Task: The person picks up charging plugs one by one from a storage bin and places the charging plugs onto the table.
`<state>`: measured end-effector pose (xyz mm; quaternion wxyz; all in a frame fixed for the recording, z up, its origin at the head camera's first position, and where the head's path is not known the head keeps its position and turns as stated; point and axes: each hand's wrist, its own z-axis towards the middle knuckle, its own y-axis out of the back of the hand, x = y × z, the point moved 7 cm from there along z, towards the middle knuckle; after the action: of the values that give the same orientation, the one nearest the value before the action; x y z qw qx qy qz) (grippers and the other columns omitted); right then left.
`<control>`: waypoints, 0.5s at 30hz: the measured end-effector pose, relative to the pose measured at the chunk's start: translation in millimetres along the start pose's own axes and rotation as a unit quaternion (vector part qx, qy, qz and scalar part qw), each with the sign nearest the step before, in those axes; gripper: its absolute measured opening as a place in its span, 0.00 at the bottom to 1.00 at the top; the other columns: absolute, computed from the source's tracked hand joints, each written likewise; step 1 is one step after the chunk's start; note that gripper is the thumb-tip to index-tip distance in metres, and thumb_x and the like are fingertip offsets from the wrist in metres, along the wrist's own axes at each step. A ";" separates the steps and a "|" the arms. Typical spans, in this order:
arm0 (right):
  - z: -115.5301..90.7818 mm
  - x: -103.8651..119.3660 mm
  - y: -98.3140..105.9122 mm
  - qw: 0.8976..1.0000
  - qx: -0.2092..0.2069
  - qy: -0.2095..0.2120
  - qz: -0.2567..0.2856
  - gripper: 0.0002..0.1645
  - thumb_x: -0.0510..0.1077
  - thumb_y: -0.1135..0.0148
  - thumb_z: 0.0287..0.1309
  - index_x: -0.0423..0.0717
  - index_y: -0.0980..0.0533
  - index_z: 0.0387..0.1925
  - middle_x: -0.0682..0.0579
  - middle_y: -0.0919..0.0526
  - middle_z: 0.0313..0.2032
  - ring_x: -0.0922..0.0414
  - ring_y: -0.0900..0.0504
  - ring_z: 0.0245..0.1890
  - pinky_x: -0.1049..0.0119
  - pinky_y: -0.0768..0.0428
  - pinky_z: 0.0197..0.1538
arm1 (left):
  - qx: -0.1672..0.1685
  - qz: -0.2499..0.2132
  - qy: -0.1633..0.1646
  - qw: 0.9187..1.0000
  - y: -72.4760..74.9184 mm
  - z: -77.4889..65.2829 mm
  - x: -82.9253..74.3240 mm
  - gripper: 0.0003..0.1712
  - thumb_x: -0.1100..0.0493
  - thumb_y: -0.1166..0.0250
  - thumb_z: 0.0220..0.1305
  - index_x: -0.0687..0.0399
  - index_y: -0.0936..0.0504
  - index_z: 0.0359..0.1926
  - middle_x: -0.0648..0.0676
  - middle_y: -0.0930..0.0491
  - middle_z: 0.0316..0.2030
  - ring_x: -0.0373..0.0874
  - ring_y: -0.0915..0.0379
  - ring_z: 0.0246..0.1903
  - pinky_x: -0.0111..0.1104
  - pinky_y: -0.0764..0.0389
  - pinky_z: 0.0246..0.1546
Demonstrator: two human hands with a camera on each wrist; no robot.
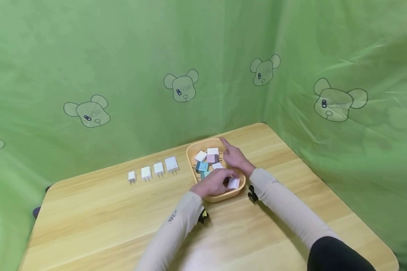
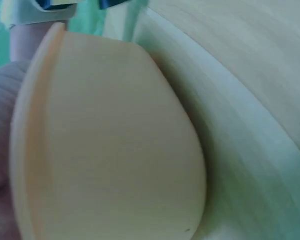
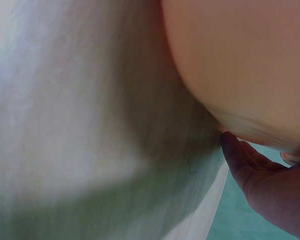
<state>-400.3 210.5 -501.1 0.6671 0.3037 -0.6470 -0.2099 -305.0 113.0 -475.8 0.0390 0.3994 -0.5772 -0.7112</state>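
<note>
My left hand (image 1: 217, 182) reaches over the near side of an orange tray (image 1: 198, 146) and pinches a white plug-in charger (image 1: 233, 183) between thumb and fingers, inside the tray. On the tray's right rim, my right hand (image 1: 235, 156) holds the edge, with one finger stretched along it. Its fingers (image 3: 247, 167) touch the outer wall in the right wrist view. Also in the tray lie a pink charger (image 1: 212, 158), a blue charger (image 1: 202, 166), a partly covered green charger (image 1: 205, 174) and several white ones (image 1: 212, 151). The left wrist view shows mostly the tray's outside (image 2: 120, 135).
Left of the tray, several white chargers stand apart in a row on the wooden table (image 1: 105, 210), from a small one (image 1: 132, 177) to a larger one (image 1: 171, 164), prongs toward me. A green curtain (image 1: 132, 56) hangs behind and to the right of the table.
</note>
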 end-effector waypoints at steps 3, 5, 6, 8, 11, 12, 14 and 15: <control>0.1 0.3 0.2 1.000 -0.005 0.005 -0.014 0.43 0.39 0.61 0.68 0.58 0.56 0.82 0.29 0.23 0.61 0.60 0.35 0.17 0.58 0.20 0.42 | -0.004 -0.017 0.010 1.000 3.7 -1.4 2.4 0.29 0.63 0.25 0.56 0.51 0.19 0.60 0.51 0.16 0.58 0.47 0.20 0.58 0.31 0.21 0.62; 0.1 1.1 0.4 1.000 -0.006 0.009 -0.020 0.43 0.38 0.61 0.68 0.57 0.56 0.82 0.29 0.20 0.55 0.58 0.34 0.18 0.55 0.20 0.49 | -0.015 -0.019 0.019 1.000 7.3 -2.0 5.1 0.30 0.64 0.24 0.53 0.52 0.18 0.59 0.51 0.16 0.58 0.48 0.21 0.60 0.33 0.23 0.65; 0.4 1.3 0.4 1.000 -0.007 0.010 -0.022 0.43 0.39 0.61 0.68 0.57 0.56 0.82 0.29 0.19 0.53 0.58 0.34 0.19 0.54 0.20 0.51 | -0.022 -0.014 0.021 0.999 8.9 -2.1 6.6 0.30 0.64 0.23 0.52 0.52 0.17 0.58 0.51 0.15 0.58 0.48 0.21 0.61 0.34 0.24 0.66; 0.8 1.9 0.5 1.000 -0.007 0.013 -0.024 0.43 0.39 0.61 0.68 0.57 0.56 0.82 0.30 0.19 0.49 0.58 0.34 0.19 0.55 0.20 0.49 | -0.032 0.002 0.022 0.999 11.5 -1.9 8.8 0.29 0.64 0.23 0.51 0.53 0.17 0.57 0.50 0.15 0.57 0.47 0.21 0.61 0.35 0.25 0.68; 1.4 1.8 0.6 1.000 -0.005 0.007 -0.020 0.43 0.39 0.61 0.68 0.58 0.56 0.82 0.30 0.20 0.54 0.58 0.34 0.18 0.59 0.22 0.38 | -0.034 0.027 0.021 0.999 12.1 -1.4 11.1 0.29 0.65 0.23 0.51 0.53 0.17 0.57 0.50 0.14 0.56 0.46 0.21 0.60 0.35 0.26 0.68; 1.8 1.7 0.6 1.000 -0.005 0.006 -0.020 0.43 0.39 0.61 0.69 0.58 0.56 0.82 0.31 0.21 0.58 0.58 0.34 0.18 0.60 0.23 0.36 | -0.032 0.034 0.020 0.999 11.4 -1.2 11.8 0.29 0.65 0.24 0.51 0.53 0.17 0.57 0.50 0.14 0.56 0.46 0.21 0.59 0.35 0.25 0.67; 1.2 1.5 1.1 1.000 -0.004 0.002 -0.017 0.42 0.39 0.61 0.69 0.58 0.56 0.82 0.31 0.24 0.64 0.58 0.34 0.18 0.62 0.25 0.32 | -0.025 0.046 0.023 0.998 9.7 -1.0 12.2 0.30 0.67 0.24 0.50 0.53 0.17 0.58 0.51 0.15 0.56 0.47 0.21 0.59 0.36 0.25 0.67; 1.0 1.3 1.2 1.000 -0.004 0.000 -0.018 0.42 0.39 0.61 0.69 0.59 0.56 0.82 0.31 0.27 0.67 0.58 0.33 0.19 0.63 0.25 0.33 | -0.022 0.052 0.024 0.998 8.5 -1.0 12.5 0.30 0.67 0.25 0.50 0.53 0.17 0.58 0.51 0.15 0.55 0.47 0.21 0.58 0.36 0.25 0.67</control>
<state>-401.3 210.4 -499.4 0.6644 0.3130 -0.6405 -0.2242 -316.3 102.9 -475.1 0.0990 0.3846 -0.5801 -0.7112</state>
